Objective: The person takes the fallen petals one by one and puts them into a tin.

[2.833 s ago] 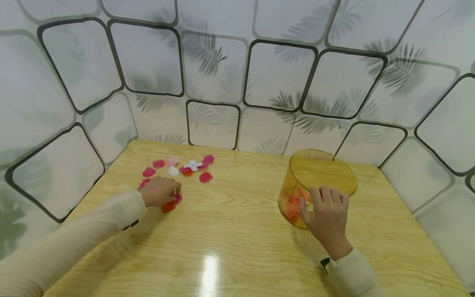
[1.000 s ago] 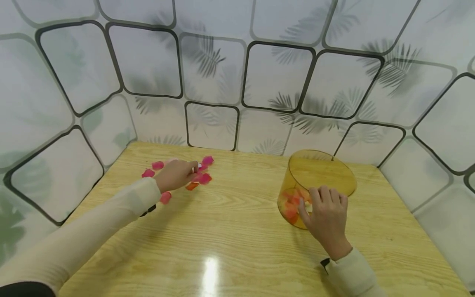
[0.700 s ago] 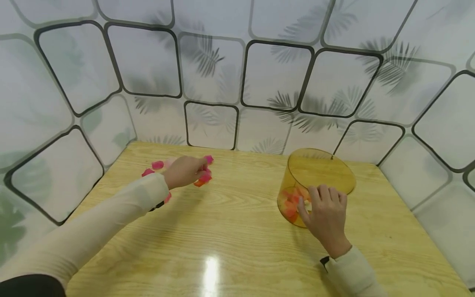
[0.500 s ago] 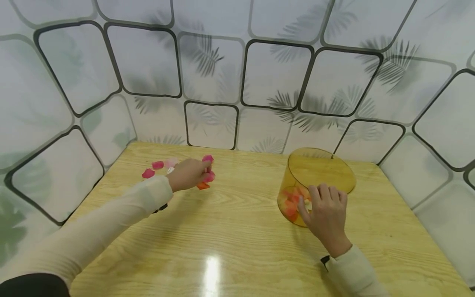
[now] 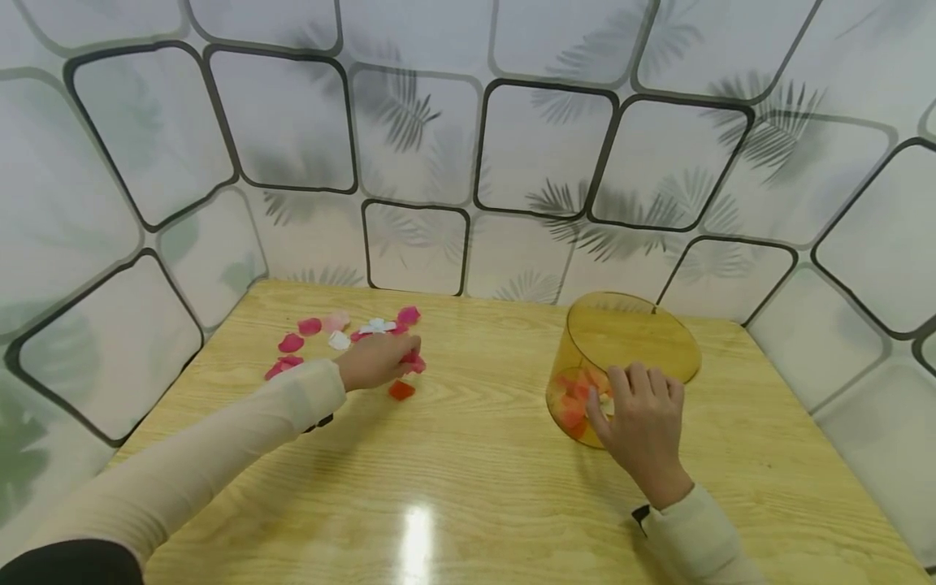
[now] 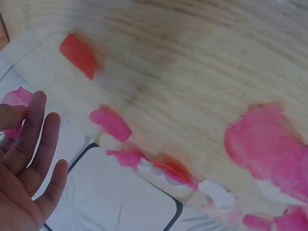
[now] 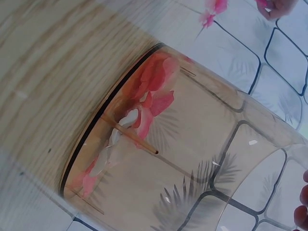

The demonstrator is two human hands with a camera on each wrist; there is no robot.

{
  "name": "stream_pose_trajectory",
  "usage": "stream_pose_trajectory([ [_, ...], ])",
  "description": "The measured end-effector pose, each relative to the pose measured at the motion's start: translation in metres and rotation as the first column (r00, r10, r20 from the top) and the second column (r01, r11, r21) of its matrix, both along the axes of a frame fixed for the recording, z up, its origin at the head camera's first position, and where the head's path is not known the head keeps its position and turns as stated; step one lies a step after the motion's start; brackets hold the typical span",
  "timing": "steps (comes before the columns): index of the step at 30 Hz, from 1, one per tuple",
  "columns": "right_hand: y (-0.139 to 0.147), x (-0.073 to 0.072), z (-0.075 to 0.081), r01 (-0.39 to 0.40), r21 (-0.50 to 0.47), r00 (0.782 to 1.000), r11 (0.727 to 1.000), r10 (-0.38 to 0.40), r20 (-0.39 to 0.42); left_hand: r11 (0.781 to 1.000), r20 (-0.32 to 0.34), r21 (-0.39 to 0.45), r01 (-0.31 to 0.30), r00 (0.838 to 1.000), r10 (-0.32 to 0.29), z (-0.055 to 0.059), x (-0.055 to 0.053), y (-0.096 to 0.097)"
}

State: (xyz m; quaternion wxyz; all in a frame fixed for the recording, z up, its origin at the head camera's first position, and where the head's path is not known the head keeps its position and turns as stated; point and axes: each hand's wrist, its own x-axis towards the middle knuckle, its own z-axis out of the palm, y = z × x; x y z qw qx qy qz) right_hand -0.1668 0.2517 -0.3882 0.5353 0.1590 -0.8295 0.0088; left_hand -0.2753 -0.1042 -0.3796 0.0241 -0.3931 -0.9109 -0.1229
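Note:
My left hand (image 5: 374, 361) is at the left of the table, pinching a pink petal (image 6: 17, 102) between thumb and fingertip; its other fingers are spread loosely. Just in front of it lies a red-orange petal (image 5: 401, 390). On the right stands a see-through amber cylinder (image 5: 572, 356) with an open top. My right hand (image 5: 647, 426) grips its near side at the rim, thumb on the left of the wall. Inside, at the bottom, pink and red petals (image 7: 156, 77) and white ones (image 7: 115, 137) are heaped around a short brown stick (image 7: 130, 134).
Past the left hand, several pink petals (image 5: 310, 326), a white petal (image 5: 340, 340) and a white flower shape (image 5: 377, 326) lie scattered on the wood-grain table (image 5: 483, 455). A patterned backdrop (image 5: 417, 244) rises behind the table's far edge.
My left hand went from the near-left petals to the right, over the far group, then drew back slightly with a pink petal. The red-orange petal shifted nearer. My right hand stayed on the cylinder.

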Motion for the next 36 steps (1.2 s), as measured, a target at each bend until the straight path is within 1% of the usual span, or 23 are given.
stream_pose_trajectory([
  [1,0.0,0.0,0.0,0.0,0.0,1.0,1.0,0.0,0.0,1.0,-0.014,-0.004,-0.004,1.0,0.004,0.002,-0.001,0.001],
  [2,0.0,0.0,0.0,-0.001,-0.001,1.0,1.0,0.001,0.0,1.0,-0.01,-0.014,-0.02,1.0,0.02,0.006,-0.002,0.003],
  [4,-0.001,0.0,0.0,-0.002,-0.002,1.0,1.0,0.002,-0.002,0.999,-0.044,-0.026,-0.026,0.999,0.025,0.013,-0.005,0.008],
  [7,-0.001,0.0,0.0,-0.001,-0.002,1.0,1.0,0.001,-0.004,0.999,-0.067,-0.03,-0.035,0.997,0.033,0.028,-0.008,0.021],
  [9,-0.001,0.0,0.0,0.0,-0.002,1.0,1.0,0.0,-0.006,1.0,-0.08,-0.019,-0.02,0.997,0.018,0.039,-0.01,0.033],
  [11,-0.001,0.0,0.0,0.0,-0.003,1.0,1.0,0.0,-0.007,1.0,-0.093,-0.008,-0.003,0.996,0.003,0.051,-0.011,0.047],
  [14,-0.001,0.0,0.0,-0.003,-0.004,1.0,1.0,0.003,-0.009,0.999,-0.143,0.001,0.038,0.989,-0.038,0.067,-0.01,0.071],
  [19,0.0,0.001,0.001,-0.003,-0.003,1.0,1.0,0.003,-0.004,0.993,-0.242,0.007,0.121,0.963,-0.115,0.09,-0.006,0.118],
  [21,0.0,0.001,0.001,-0.002,-0.003,1.0,1.0,0.002,-0.001,0.99,-0.267,0.0,0.141,0.954,-0.136,0.098,-0.005,0.136],
  [23,0.0,0.001,0.001,0.001,-0.002,1.0,1.0,-0.001,0.003,0.989,-0.275,-0.014,0.149,0.95,-0.147,0.105,-0.004,0.152],
  [25,0.0,0.002,0.001,0.003,0.0,1.0,1.0,-0.003,0.004,0.989,-0.276,-0.034,0.143,0.95,-0.146,0.111,-0.004,0.167],
  [28,0.0,0.002,0.001,0.006,0.004,1.0,1.0,-0.006,0.007,0.991,-0.275,-0.078,0.109,0.953,-0.126,0.115,-0.005,0.186],
  [31,0.0,0.002,0.001,0.006,0.005,1.0,1.0,-0.006,0.006,0.99,-0.281,-0.125,0.066,0.955,-0.099,0.114,-0.008,0.202],
  [34,0.0,0.002,0.0,0.007,0.005,1.0,1.0,-0.007,0.004,0.987,-0.277,-0.16,0.026,0.958,-0.07,0.112,-0.012,0.214],
  [36,0.001,0.001,0.0,0.005,0.005,1.0,1.0,-0.005,0.003,0.983,-0.262,-0.183,-0.002,0.964,-0.047,0.11,-0.013,0.221],
])
